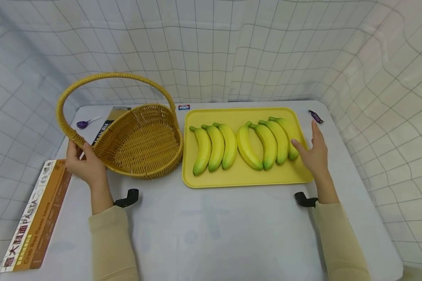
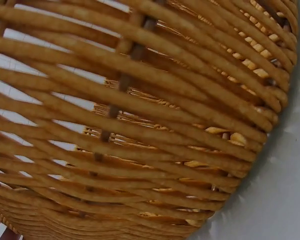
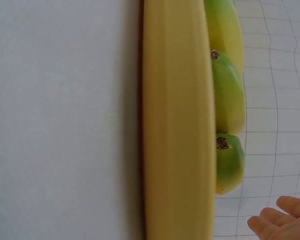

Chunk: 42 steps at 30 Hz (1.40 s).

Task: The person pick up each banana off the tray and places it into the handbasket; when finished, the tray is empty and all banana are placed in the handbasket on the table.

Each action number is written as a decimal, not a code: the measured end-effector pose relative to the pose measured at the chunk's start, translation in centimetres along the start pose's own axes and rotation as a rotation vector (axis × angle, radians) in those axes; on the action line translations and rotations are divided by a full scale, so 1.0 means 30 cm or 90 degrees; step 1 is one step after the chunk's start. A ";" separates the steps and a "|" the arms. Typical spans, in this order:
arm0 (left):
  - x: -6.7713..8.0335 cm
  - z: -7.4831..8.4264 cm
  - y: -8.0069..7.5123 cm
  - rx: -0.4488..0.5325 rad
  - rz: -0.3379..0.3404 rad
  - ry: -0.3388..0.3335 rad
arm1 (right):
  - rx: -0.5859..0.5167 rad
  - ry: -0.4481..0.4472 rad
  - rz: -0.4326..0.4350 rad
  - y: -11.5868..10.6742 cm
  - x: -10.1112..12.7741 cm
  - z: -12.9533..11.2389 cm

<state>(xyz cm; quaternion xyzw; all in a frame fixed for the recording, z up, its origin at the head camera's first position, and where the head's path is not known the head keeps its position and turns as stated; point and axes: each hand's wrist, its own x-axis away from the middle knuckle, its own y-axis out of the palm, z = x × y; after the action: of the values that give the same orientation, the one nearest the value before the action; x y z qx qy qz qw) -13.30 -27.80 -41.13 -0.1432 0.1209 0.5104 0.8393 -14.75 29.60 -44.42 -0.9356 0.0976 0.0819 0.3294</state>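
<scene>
White-draped desk [image 1: 211, 234] is carrying a wicker basket [image 1: 144, 144] that the left hand [image 1: 82, 166] is gripping by the handle base to steady it, while the right hand [image 1: 314, 152] is hovering open-fingered beside the bananas [image 1: 267, 142] on the yellow tray [image 1: 239, 179].

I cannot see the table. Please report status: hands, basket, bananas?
Left hand grips basket rim. Right hand open, touching rightmost banana on tray. Nothing in the way.

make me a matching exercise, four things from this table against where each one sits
Things:
1. basket
2. bananas
3. pasta box
4. purple candy

Places:
A. on the yellow tray
B. at the table's left front edge
C. held at the rim by the left hand
D. at the far right, beyond the right hand

Pairs: 1-C, 2-A, 3-B, 4-D
</scene>
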 end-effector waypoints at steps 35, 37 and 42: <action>-0.002 -0.038 0.018 0.030 0.016 0.021 | -0.025 0.152 -0.082 0.071 -0.051 0.090; 0.006 -0.019 0.016 0.032 0.016 0.015 | -0.011 0.155 -0.088 0.072 -0.051 0.088; 0.007 -0.018 0.015 0.025 0.012 -0.001 | 0.028 0.158 -0.102 0.073 -0.048 0.080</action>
<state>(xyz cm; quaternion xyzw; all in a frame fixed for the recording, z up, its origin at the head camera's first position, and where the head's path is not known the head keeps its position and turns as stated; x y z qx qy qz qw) -13.65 -27.64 -41.76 -0.1250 0.1313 0.5158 0.8373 -16.89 29.62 -47.27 -0.9358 0.0646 -0.0629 0.3407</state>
